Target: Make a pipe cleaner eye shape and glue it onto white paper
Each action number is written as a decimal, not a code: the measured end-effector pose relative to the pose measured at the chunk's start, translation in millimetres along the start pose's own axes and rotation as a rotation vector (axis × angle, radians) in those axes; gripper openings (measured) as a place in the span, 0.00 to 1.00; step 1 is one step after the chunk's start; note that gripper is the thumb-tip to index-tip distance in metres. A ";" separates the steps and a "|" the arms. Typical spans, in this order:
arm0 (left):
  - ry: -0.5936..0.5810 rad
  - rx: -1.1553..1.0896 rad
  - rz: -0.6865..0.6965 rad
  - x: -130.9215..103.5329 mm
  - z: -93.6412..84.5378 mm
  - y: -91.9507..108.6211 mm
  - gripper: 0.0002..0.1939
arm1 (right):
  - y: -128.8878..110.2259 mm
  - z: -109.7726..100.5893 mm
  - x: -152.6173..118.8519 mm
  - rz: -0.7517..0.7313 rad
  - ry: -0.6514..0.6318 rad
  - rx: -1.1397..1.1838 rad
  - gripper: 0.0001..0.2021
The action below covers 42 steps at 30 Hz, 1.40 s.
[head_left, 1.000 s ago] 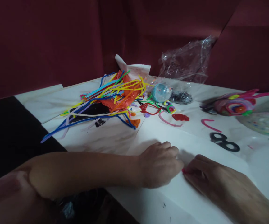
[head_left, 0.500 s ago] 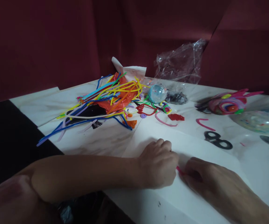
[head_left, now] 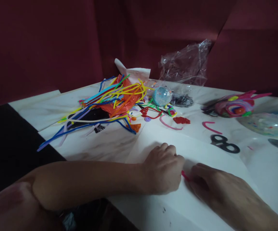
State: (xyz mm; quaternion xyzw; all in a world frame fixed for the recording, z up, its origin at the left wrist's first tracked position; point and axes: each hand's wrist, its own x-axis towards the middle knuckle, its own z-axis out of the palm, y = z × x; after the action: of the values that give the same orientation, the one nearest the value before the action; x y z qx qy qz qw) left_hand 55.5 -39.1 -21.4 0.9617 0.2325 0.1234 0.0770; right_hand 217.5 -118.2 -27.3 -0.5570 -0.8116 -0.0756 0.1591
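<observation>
A short stretch of a pink pipe cleaner (head_left: 185, 175) shows between my two hands, low over a white sheet of paper (head_left: 201, 150). My left hand (head_left: 164, 168) is curled into a fist at the piece's left end, knuckles up. From the right, my right hand (head_left: 213, 186) pinches the other end between thumb and fingers. The rest of the piece is hidden inside the hands. Beyond them lie a curved pink pipe cleaner (head_left: 170, 123) and a bent pink pipe cleaner (head_left: 211, 127).
A tangle of coloured pipe cleaners (head_left: 100, 106) lies at the back left. Behind are a clear bluish ball (head_left: 162, 96) and a crumpled plastic bag (head_left: 184, 64). To the right are a black figure-eight piece (head_left: 225, 143), a pink decorated object (head_left: 235, 106) and a speckled clear ball (head_left: 266, 124).
Both hands stay almost where they were, still on the pink pipe cleaner. Slightly more of it shows between them.
</observation>
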 end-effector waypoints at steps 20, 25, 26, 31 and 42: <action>0.068 0.009 0.096 -4.2 5.1 -3.7 0.06 | -11.1 -0.2 -8.2 -0.122 0.023 -0.063 0.15; 0.058 0.006 0.121 -6.5 4.4 -4.9 0.04 | -11.7 2.3 -9.3 -0.155 0.039 -0.091 0.12; 0.057 0.005 0.121 -6.7 4.4 -4.5 0.04 | -10.6 3.2 -10.1 -0.165 0.037 -0.105 0.12; 0.038 0.023 0.176 -7.7 2.3 -3.3 0.05 | -3.9 6.3 -14.7 -0.198 -0.041 -0.159 0.12; -0.009 0.039 0.165 -36.1 -42.1 -44.0 0.10 | -9.5 0.7 -6.6 -0.286 0.068 -0.292 0.17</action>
State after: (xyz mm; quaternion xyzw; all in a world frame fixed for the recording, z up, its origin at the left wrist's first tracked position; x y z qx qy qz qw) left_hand -5.9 -13.4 2.6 0.9794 0.1542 0.1206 0.0491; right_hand 210.7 -127.3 -29.8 -0.4502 -0.8571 -0.2331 0.0915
